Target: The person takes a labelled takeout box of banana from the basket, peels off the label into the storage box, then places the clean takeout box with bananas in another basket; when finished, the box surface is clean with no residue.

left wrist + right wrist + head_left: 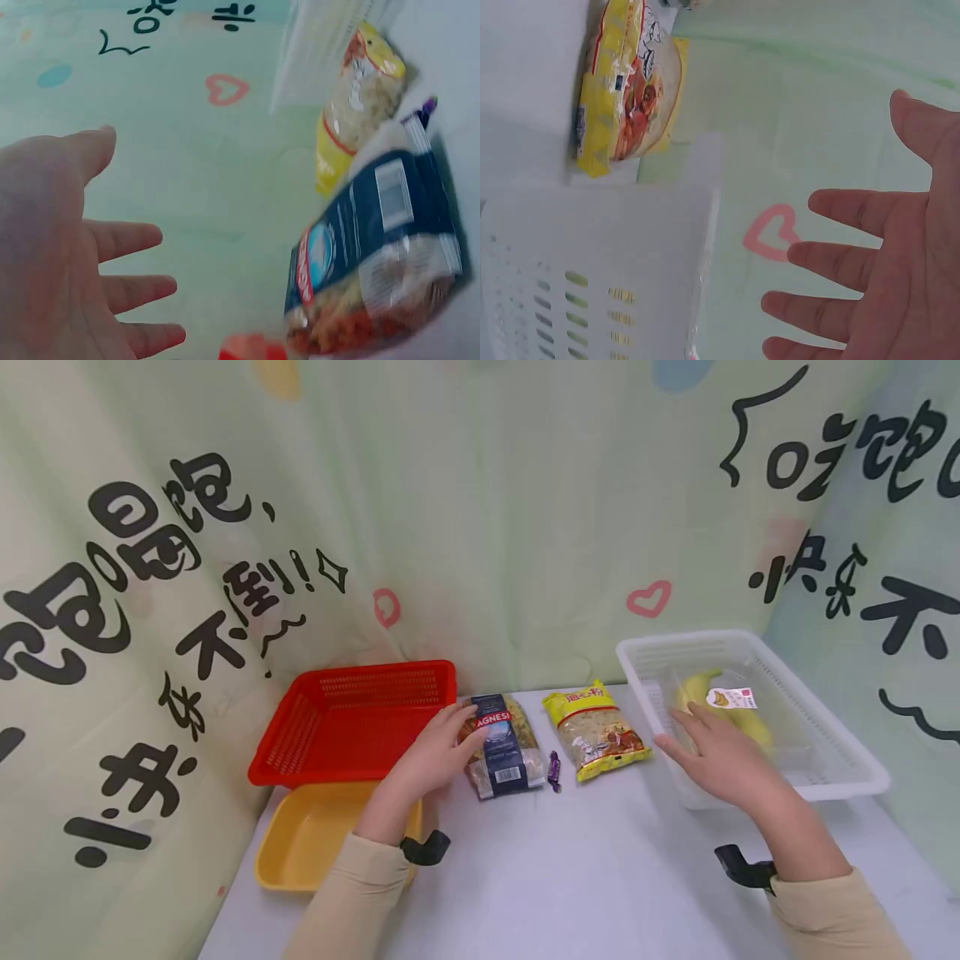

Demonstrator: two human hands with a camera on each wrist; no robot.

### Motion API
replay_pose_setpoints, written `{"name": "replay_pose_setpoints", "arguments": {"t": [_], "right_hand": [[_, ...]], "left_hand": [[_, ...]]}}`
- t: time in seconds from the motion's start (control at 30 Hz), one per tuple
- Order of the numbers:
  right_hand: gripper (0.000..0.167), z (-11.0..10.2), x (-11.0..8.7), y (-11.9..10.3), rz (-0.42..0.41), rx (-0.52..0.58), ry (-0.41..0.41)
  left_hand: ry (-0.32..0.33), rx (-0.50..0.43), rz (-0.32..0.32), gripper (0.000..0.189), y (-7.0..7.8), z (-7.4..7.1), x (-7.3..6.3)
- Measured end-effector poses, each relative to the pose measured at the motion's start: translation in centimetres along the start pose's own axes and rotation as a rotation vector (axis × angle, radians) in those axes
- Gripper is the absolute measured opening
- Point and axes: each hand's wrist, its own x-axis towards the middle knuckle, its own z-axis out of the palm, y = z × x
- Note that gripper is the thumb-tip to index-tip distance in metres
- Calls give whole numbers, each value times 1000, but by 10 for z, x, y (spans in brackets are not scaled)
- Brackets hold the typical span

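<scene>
My left hand point(435, 752) hovers with spread fingers beside a bag of pasta point(504, 747), overlapping its left edge in the head view. In the left wrist view, a gap shows between those fingers and the pasta bag point(375, 255). Over the white basket point(847, 777) at the right is my right hand point(723, 756), fingers extended and nothing gripped. Inside that basket lies a clear pack of bananas point(750, 724) with a white label, partly hidden by the hand. The right wrist view shows the palm and fingers apart from the basket's wall point(630, 247).
A yellow bag of noodles point(597, 732) and a small purple-wrapped candy point(554, 772) lie between the pasta and the white basket. At the left, a red basket point(352, 722) stands behind a yellow tray point(300, 839). A printed curtain point(517, 527) hangs behind the table.
</scene>
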Motion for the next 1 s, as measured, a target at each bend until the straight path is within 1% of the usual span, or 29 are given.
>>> {"name": "replay_pose_setpoints", "arguments": {"t": [0.1, 0.17, 0.33, 0.5, 0.63, 0.7, 0.8, 0.9, 1.0], "right_hand": [[82, -5, -4, 13, 18, 40, -14], [82, -9, -6, 22, 30, 69, -22], [80, -18, -8, 42, 27, 114, -15], [78, -27, -8, 65, 27, 127, -8], [76, -38, -7, 83, 56, 126, -31], [77, -43, -6, 93, 86, 136, -50], [80, -50, -4, 108, 142, 151, -86], [83, -55, -1, 122, 189, 148, -132], [85, -57, 1, 134, 213, 166, -163]], "left_hand": [[-35, -69, 25, 70, 16, 7, 14], [-54, -91, 34, 69, 27, 11, 22], [-90, -147, 63, 63, 54, 22, 44], [-133, -237, 83, 60, 81, 37, 64], [-158, -308, 123, 57, 106, 53, 78], [-164, -344, 144, 55, 119, 62, 84], [-184, -386, 145, 56, 137, 77, 92], [-201, -381, 132, 57, 153, 92, 96], [-210, -371, 122, 58, 168, 105, 100]]}}
